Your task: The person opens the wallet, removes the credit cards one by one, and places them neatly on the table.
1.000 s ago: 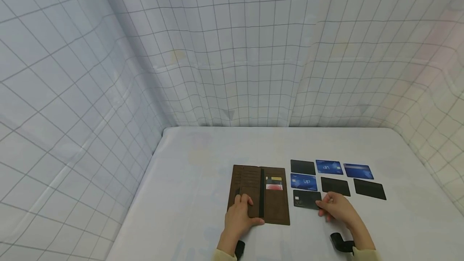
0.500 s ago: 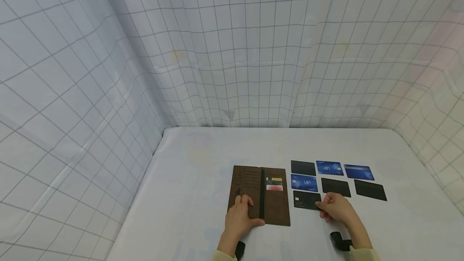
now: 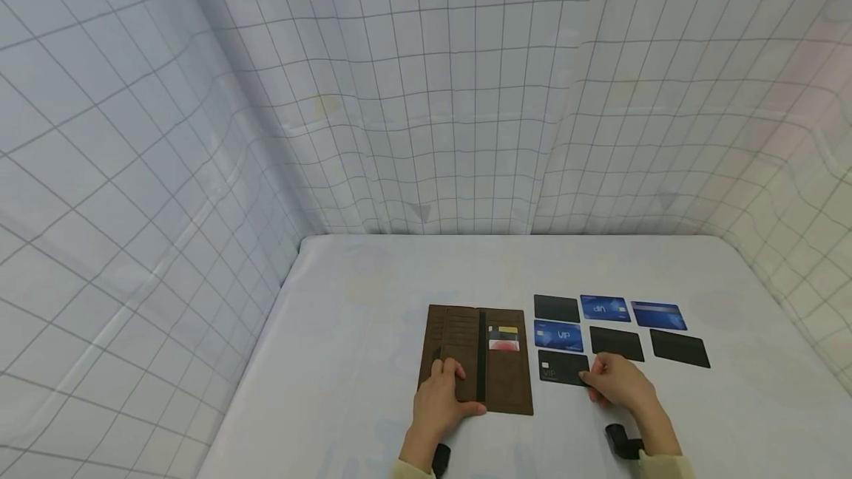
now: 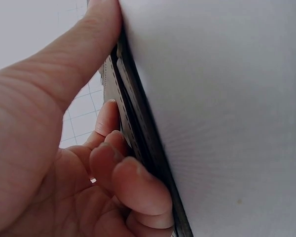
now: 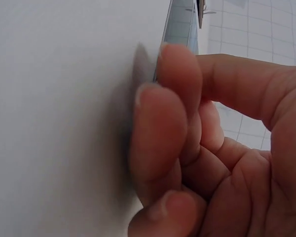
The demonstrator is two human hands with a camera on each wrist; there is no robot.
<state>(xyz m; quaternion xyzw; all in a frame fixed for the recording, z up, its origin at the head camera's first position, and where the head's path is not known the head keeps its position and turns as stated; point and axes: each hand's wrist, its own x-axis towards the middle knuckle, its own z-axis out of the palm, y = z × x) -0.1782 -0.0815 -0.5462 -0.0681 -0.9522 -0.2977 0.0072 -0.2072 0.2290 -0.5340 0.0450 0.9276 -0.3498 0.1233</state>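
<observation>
Left hand [image 3: 437, 403], thumb spread from bent fingers, rests on the near part of the open brown wallet [image 3: 509, 384], flat on the white tabletop [image 3: 339, 361]. Right hand [image 3: 623, 381] pinches the near right corner of the black VIP card [image 3: 560, 366], just right of the wallet. Blue VIP card [image 3: 559, 335] just beyond.

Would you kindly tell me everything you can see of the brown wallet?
The wallet lies open on the white table, left of the loose cards. It looks like brown leather with stitching along its edges. Stacked slots line its left half, a dark strip runs down near the middle, and the right half holds tucked-in cards showing yellow, dark, white and red. The left hand rests on its near left part, thumb at the near edge.
</observation>
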